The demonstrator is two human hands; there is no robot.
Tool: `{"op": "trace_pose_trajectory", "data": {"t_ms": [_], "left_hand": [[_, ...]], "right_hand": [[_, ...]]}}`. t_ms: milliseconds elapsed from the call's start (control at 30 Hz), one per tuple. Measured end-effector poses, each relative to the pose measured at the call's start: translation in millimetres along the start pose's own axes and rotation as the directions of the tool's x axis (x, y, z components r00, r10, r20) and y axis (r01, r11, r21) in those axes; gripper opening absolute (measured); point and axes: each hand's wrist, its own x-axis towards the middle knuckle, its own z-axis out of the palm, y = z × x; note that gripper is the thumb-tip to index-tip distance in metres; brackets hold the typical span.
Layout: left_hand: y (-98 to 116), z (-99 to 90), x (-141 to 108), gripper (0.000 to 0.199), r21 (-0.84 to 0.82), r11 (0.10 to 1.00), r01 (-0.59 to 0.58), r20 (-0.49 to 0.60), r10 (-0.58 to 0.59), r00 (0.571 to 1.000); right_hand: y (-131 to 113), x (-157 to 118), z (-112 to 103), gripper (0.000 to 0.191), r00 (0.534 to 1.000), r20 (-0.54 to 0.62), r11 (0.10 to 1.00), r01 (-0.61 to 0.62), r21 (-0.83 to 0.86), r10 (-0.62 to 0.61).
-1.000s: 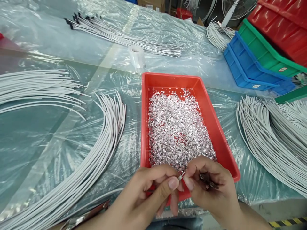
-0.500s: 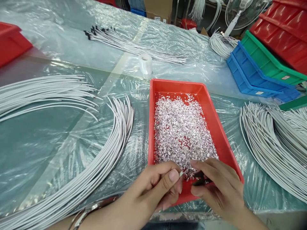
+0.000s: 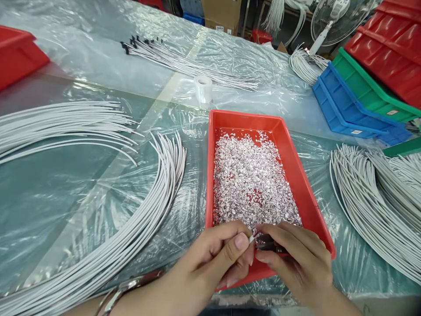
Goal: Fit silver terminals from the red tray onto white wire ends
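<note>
Two hands are met over the near end of the red tray (image 3: 309, 197): a white wire end (image 3: 251, 239) is pinched between thumb and forefinger of the left hand (image 3: 213, 259), while small metal terminals (image 3: 268, 243) are clasped in the curled fingers of the right hand (image 3: 297, 263). Glittering silver terminals (image 3: 253, 184) are heaped loosely in the tray. Curved bundles of white wires (image 3: 131, 228) are laid on crinkled clear plastic sheeting (image 3: 66, 184) left and right of the tray; blue, green and red bins (image 3: 358, 101) are stacked beyond its far right corner.

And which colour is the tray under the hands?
Red tray, seen in the head view.
</note>
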Motion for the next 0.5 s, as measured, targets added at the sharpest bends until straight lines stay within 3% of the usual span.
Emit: {"op": "trace_pose_trajectory", "data": {"t_ms": [500], "left_hand": [[-4.7, 0.3, -2.8, 0.031, 0.013, 1.000, -0.008, 0.008, 0.008, 1.000]], "right_hand": [[-1.4, 2.3, -0.2, 0.024, 1.000, -0.004, 1.000, 0.006, 0.009, -0.006]]}}
